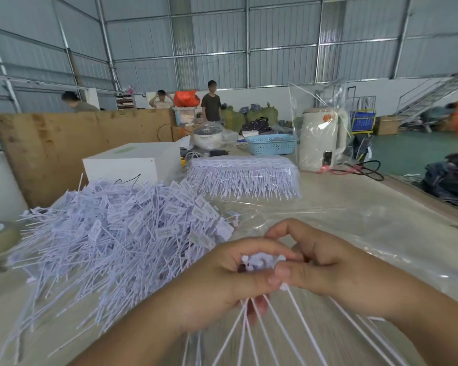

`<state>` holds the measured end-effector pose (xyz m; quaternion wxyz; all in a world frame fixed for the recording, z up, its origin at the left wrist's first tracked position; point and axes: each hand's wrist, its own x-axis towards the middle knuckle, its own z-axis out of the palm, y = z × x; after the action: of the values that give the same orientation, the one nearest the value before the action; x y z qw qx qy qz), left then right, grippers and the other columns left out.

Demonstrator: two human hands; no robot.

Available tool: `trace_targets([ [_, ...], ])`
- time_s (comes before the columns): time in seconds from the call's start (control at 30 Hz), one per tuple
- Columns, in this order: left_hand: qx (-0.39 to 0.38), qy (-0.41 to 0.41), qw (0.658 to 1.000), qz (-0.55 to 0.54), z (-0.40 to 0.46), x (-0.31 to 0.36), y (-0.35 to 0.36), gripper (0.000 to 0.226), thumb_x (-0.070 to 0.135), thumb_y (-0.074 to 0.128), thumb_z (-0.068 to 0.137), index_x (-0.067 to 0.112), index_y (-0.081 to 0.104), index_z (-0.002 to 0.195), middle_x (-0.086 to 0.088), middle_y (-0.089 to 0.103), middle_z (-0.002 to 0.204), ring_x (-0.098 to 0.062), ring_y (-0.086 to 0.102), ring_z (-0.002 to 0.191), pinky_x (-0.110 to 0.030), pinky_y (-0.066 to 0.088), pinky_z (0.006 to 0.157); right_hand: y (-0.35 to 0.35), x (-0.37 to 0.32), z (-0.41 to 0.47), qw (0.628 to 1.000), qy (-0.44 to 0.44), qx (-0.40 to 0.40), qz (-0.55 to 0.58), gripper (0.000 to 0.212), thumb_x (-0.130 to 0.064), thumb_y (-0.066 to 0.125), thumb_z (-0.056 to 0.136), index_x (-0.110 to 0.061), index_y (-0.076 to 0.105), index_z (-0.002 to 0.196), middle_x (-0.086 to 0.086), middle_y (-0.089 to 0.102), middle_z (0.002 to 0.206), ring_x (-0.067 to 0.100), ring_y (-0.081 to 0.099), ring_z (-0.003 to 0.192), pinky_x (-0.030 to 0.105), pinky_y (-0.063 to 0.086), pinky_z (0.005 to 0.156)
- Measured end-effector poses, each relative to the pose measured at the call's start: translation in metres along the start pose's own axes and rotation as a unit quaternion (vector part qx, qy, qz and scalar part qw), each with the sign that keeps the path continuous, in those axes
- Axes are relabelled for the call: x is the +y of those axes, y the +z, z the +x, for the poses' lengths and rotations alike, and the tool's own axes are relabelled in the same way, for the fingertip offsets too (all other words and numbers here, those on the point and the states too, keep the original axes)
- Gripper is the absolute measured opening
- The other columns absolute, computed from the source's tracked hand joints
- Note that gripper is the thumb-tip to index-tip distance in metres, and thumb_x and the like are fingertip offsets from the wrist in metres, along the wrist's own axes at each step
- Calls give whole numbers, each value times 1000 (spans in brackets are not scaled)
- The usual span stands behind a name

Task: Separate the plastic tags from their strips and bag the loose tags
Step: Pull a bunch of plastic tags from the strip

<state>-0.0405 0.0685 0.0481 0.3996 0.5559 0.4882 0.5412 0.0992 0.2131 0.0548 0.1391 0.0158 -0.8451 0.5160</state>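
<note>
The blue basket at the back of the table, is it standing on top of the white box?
No, the blue basket stands on the table, apart from the white box and to its right.

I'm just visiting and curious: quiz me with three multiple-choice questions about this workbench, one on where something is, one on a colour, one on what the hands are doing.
1. Where is the heap of loose tags?
A. left of the hands
B. right of the hands
C. inside the basket

2. What colour is the basket?
A. red
B. blue
C. yellow

3. What are the left hand and right hand doing?
A. resting flat
B. both pinching one strip of tags
C. holding a kettle

Answers: 1 A, the heap spreads over the table's left side. 2 B, its latticed wall is light blue. 3 B, both hands pinch the tag heads, tails trailing toward the camera.
</note>
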Motion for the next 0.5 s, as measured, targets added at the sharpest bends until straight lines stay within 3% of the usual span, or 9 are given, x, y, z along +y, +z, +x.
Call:
trace_targets([
  [0.07,-38,-3,999,29,-3,3,-5,32,4,63,86,31,74,98,14,66,78,-1,58,60,-17,49,55,1,2,0,1000,14,-22,-16,41,-53,68,73,-37,54,108,18,60,75,22,51,67,35,38,68],
  [0.2,-12,-27,993,111,-5,4,-18,21,12,71,81,31,73,90,11,62,67,-8,57,57,-23,48,55,5,4,3,997,33,-12,-74,33,-54,66,76,-27,59,93,-12,51,56,2,42,53,18,33,54],
  [0.3,21,-34,993,111,-5,-1,-24,14,15,74,78,27,73,84,8,61,71,-10,56,55,-27,47,55,2,2,3,991,63,-7,-120,52,-57,62,77,-7,52,71,-10,43,52,7,39,50,23,32,51],
  [0.4,23,-38,996,81,-4,-5,-24,12,20,78,73,27,73,82,7,61,71,-10,55,54,-26,47,52,2,1,2,991,46,25,-127,55,-59,63,77,-9,45,62,-7,33,56,10,31,54,25,25,51],
  [0.5,83,-17,993,82,-1,-6,-20,14,18,81,69,27,71,74,6,61,66,-11,53,52,-23,46,48,10,1,5,987,24,95,-130,48,-56,63,80,-18,44,58,-11,30,51,6,28,48,20,23,47],
])
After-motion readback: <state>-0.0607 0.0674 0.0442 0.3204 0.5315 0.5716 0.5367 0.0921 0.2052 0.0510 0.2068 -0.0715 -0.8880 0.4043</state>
